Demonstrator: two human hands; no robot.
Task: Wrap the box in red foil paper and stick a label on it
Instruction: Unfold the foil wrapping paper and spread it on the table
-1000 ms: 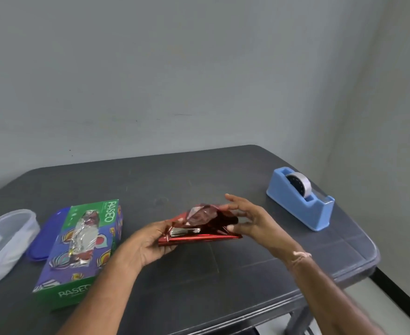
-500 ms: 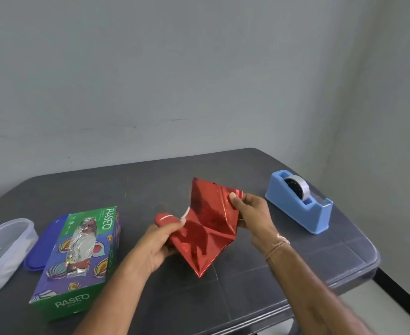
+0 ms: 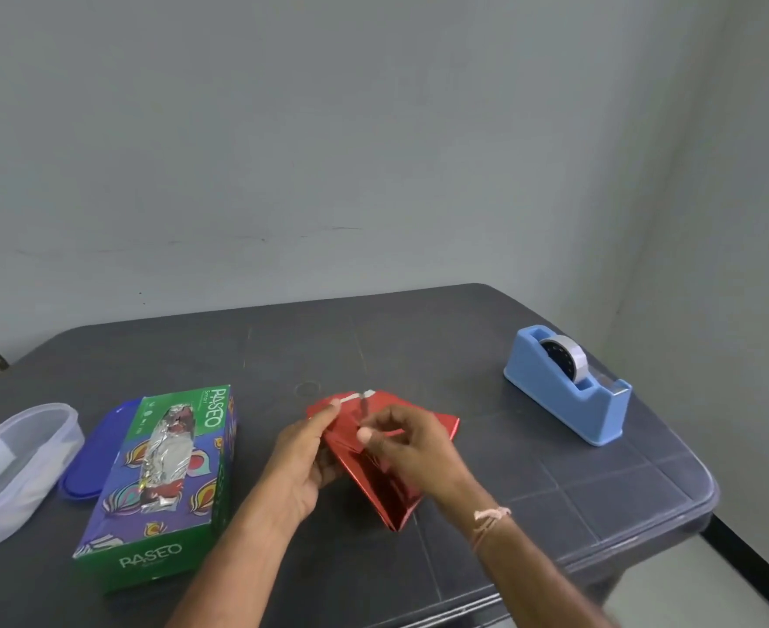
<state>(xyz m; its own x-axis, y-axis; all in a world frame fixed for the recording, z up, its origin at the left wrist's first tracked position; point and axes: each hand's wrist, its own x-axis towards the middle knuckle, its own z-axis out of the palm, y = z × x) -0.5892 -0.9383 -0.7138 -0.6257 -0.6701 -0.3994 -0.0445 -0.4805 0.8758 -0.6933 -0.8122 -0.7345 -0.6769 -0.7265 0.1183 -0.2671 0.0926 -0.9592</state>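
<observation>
My left hand (image 3: 301, 455) and right hand (image 3: 414, 446) both pinch the folded foil (image 3: 384, 494), while the box (image 3: 169, 482) lies leftward, lengthwise away from me, nearer my left.

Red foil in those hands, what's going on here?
A person is holding a folded sheet of red foil over the table. The left hand pinches its top corner, and the right hand grips it just beside that. The tissue box lies unwrapped to the left, next to a clear tub and a blue lid. A tape dispenser sits on the right, untouched.
</observation>
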